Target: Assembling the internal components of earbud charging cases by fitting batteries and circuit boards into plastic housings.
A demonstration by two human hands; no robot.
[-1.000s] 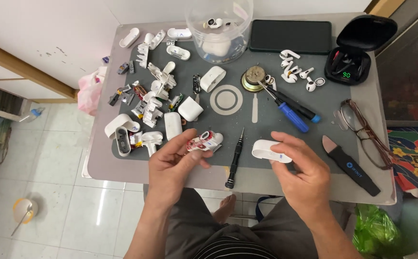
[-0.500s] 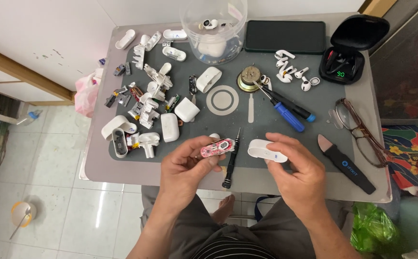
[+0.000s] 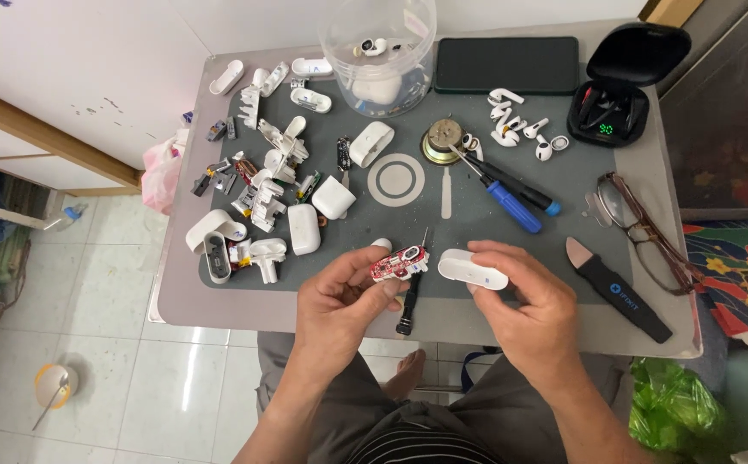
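Note:
My left hand pinches a small red circuit board just above the near edge of the grey work mat. To its right, my right hand grips a white earbud-case shell. Between the two hands a black screwdriver lies on the mat, tip pointing away from me.
Several white earbud-case parts litter the mat's left half. A clear tub, a dark phone and an open black earbud case stand at the back. Blue-handled screwdriver, glasses and a black pry tool lie right.
The red board has shifted slightly right in my left hand, closer to the white shell. The view has moved a little; my right hand has barely moved.

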